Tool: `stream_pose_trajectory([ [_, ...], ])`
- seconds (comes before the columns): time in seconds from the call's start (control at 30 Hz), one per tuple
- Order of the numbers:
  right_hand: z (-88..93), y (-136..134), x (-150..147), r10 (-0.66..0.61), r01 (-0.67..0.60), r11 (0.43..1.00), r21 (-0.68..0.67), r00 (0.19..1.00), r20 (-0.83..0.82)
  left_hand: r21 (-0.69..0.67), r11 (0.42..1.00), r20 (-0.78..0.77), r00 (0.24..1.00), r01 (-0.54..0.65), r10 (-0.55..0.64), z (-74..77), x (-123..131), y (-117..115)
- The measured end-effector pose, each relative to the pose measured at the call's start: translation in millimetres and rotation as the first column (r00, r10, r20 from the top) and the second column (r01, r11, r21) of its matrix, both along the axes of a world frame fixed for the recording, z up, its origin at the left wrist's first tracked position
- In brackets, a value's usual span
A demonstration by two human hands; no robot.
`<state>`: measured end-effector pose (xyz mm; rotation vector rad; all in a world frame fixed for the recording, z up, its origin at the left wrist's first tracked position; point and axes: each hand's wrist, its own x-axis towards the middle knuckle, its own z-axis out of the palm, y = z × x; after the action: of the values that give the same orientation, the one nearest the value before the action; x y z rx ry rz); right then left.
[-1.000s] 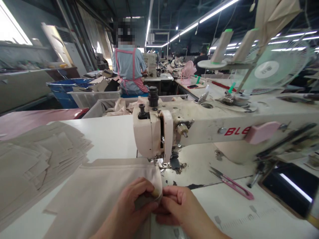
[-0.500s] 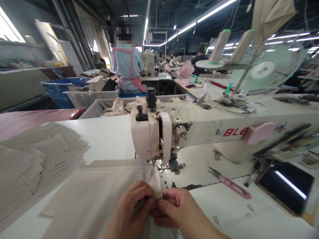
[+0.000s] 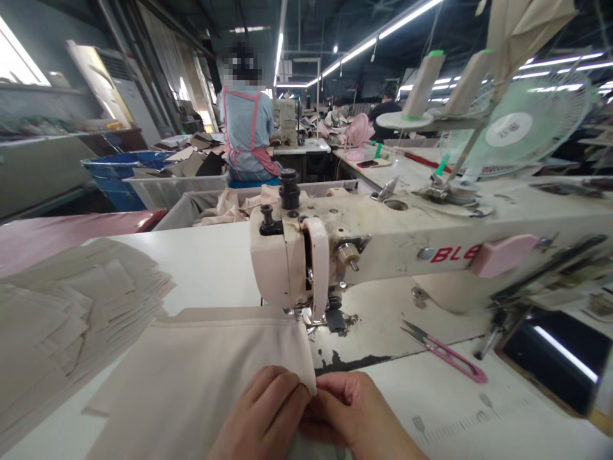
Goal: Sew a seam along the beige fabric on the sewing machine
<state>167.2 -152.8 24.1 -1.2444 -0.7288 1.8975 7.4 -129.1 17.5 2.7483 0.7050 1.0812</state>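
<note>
A beige fabric piece (image 3: 201, 364) lies on the white table, its upper right corner at the presser foot (image 3: 313, 318) of the sewing machine (image 3: 287, 255). My left hand (image 3: 268, 409) is closed on the fabric near its right edge, fingers bent over it. Close against it, my right hand (image 3: 354, 409) pinches the same edge between thumb and forefinger. The fingertips meet at the edge, so the fold between them is partly hidden. Pink-handled thread snips (image 3: 447, 354) lie to the right of the hands.
A stack of beige fabric pieces (image 3: 86, 300) lies at the left. A dark-screened tablet (image 3: 550, 358) is at the right. Behind the machine stand a bin of fabric (image 3: 191, 204) and a seated co-worker (image 3: 246, 128). Thread cones (image 3: 424, 86) and a green fan (image 3: 517, 128) are at upper right.
Both hands have shifted slightly down and right along the fabric's edge. My left fingers now lie more over the cloth. The fabric's corner stays at the presser foot.
</note>
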Motion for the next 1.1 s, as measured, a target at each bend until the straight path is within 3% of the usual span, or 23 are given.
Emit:
stream_pose_trajectory([
  [0.2, -8.9, 1, 4, 0.012, -0.011, 1.0, 0.024, 0.998, -0.063, -0.006, 1.0, -0.027, 1.0, -0.007, 0.007, 1.9, 2, -2],
  [0.37, 3.3, 0, 5, 0.0, -0.004, 1.0, -0.018, 0.972, -0.235, -0.053, 0.998, 0.036, 0.999, -0.021, 0.022, 1.2, 2, -3],
  [0.53, 12.5, 0, 3, -0.037, 0.025, 0.999, -0.045, 0.952, -0.303, -0.09, 0.995, 0.016, 0.999, -0.036, 0.038, 1.7, -1, -1],
  [0.63, 2.8, -4, 9, 0.03, -0.027, 0.999, 0.018, 0.985, -0.17, -0.062, 0.997, 0.015, 0.999, -0.04, 0.041, 1.9, -2, -1],
  [0.7, -5.7, -6, 17, 0.029, -0.058, 0.982, 0.179, 0.987, 0.159, -0.024, 0.999, 0.006, 1.0, -0.027, 0.028, 1.7, -2, -4],
  [0.73, -8.9, -6, 22, -0.023, -0.099, 0.94, 0.327, 0.937, 0.349, -0.022, 1.0, -0.002, 1.0, -0.018, 0.018, 1.6, -2, -5],
  [0.77, -10.8, -5, 27, -0.111, -0.18, 0.852, 0.492, 0.857, 0.504, -0.037, 0.999, 0.003, 1.0, -0.011, 0.011, 1.6, -3, -7],
  [0.8, -11.3, -2, 31, -0.216, -0.291, 0.708, 0.643, 0.778, 0.59, -0.063, 0.998, 0.02, 1.0, -0.006, 0.007, 1.9, -3, -7],
  [0.83, -10.5, 1, 34, -0.299, -0.414, 0.529, 0.741, 0.726, 0.62, -0.099, 0.995, 0.042, 0.999, 0.0, 0.005, 2.6, -3, -6],
  [0.87, -9.0, 6, 35, -0.339, -0.528, 0.348, 0.775, 0.7, 0.629, -0.155, 0.988, 0.049, 0.999, 0.0, 0.007, 3.8, -4, -4],
  [0.9, -7.0, 11, 36, -0.347, -0.611, 0.204, 0.765, 0.685, 0.64, -0.211, 0.977, 0.039, 0.999, -0.009, 0.017, 5.4, -5, 0],
  [0.93, -5.1, 15, 36, -0.346, -0.67, 0.108, 0.735, 0.668, 0.659, -0.245, 0.969, 0.006, 0.999, -0.03, 0.033, 7.3, -7, 6],
  [1.0, -2.8, 22, 34, -0.349, -0.738, 0.015, 0.675, 0.628, 0.695, -0.238, 0.966, -0.12, 0.99, -0.097, 0.07, 10.4, -12, 21],
  [1.1, -3.5, 28, 33, -0.375, -0.753, -0.03, 0.657, 0.618, 0.691, -0.172, 0.973, -0.271, 0.957, -0.154, 0.104, 9.6, -20, 42],
])
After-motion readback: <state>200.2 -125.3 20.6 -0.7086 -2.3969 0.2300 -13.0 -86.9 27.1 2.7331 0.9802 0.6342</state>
